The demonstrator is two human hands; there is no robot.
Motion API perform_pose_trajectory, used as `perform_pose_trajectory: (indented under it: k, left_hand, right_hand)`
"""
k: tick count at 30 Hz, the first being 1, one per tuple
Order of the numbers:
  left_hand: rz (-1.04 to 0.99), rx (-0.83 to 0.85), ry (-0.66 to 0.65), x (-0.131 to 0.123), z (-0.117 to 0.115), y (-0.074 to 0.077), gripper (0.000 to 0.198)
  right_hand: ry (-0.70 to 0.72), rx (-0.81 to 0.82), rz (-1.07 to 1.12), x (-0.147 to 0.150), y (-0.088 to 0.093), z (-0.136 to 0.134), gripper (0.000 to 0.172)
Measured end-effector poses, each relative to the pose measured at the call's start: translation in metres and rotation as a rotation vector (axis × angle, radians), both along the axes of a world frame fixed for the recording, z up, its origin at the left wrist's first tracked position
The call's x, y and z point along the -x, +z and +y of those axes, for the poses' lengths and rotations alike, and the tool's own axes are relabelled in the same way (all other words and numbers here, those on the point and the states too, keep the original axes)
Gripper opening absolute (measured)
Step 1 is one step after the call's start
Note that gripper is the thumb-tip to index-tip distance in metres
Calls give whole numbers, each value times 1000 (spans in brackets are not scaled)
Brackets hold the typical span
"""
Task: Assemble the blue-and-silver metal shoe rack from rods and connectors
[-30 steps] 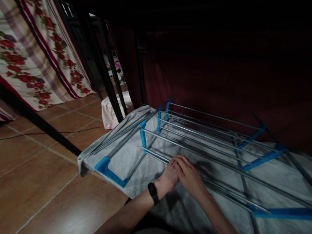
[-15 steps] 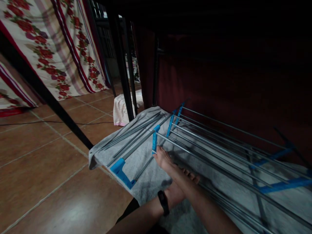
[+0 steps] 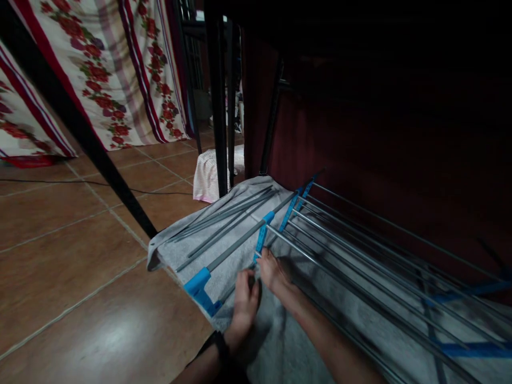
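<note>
A drying rack of grey metal tubes and blue plastic brackets lies partly assembled on a grey cloth [image 3: 276,330]. My right hand [image 3: 272,271] is closed around a thin metal rod [image 3: 258,255], whose end meets the lower part of a blue bracket [image 3: 261,238]. Just left of it, my left hand [image 3: 245,301], with a dark band on the wrist, is beside the lower grey tube [image 3: 229,293]. Its thumb and fingers are apart and nothing shows between them. A blue corner piece [image 3: 199,285] joins that tube to the upper grey tube [image 3: 236,242].
Several loose grey tubes [image 3: 224,216] lie on the cloth at the far left. A slanting dark metal leg [image 3: 100,160] and an upright one [image 3: 221,106] flank the cloth. Floral fabric [image 3: 100,74] hangs behind. A cable [image 3: 100,184] crosses the tiled floor [image 3: 80,277].
My left hand has moved from under my right forearm up and left, to beside the bracket and lower tube. My right hand stays by the bracket. The view has shifted slightly.
</note>
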State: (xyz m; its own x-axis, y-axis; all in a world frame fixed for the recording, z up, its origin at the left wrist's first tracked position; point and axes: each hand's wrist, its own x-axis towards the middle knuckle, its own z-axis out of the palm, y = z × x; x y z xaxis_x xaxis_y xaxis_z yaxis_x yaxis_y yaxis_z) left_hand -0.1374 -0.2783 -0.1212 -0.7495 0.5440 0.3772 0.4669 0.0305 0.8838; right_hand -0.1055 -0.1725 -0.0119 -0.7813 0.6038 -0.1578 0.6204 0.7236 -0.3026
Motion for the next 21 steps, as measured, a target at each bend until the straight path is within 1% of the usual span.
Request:
perform_pose_trajectory:
  k: [1, 2, 3, 4, 6, 7, 9, 14, 21]
  left_hand:
    - [-95, -41, 72, 13, 11, 1, 24]
    - [-165, -80, 85, 24, 23, 3, 33]
    - [-228, -118, 48, 34, 36, 7, 39]
    - [-290, -151, -19, 41, 47, 11, 40]
    - [-392, -207, -157, 50, 64, 17, 34]
    - [-432, -228, -205, 52, 69, 19, 30]
    - [-483, -255, -257, 55, 74, 19, 27]
    - [-579, -285, -331, 57, 72, 16, 32]
    - [-676, -309, -364, 63, 73, 18, 38]
  right_hand:
    - [2, -6, -2, 0, 1, 0, 21]
    - [1, -13, -3, 0, 2, -1, 21]
    - [-2, -19, -5, 1, 3, -1, 22]
    - [-7, -25, -7, 1, 4, -1, 23]
    - [-11, -35, -14, 2, 5, -2, 26]
    - [-11, -39, -18, 3, 6, -2, 28]
    - [-3, -43, -25, 3, 5, -2, 31]
    - [21, -11, -52, 3, 4, 0, 35]
    - [65, 13, -55, 2, 11, 4, 35]
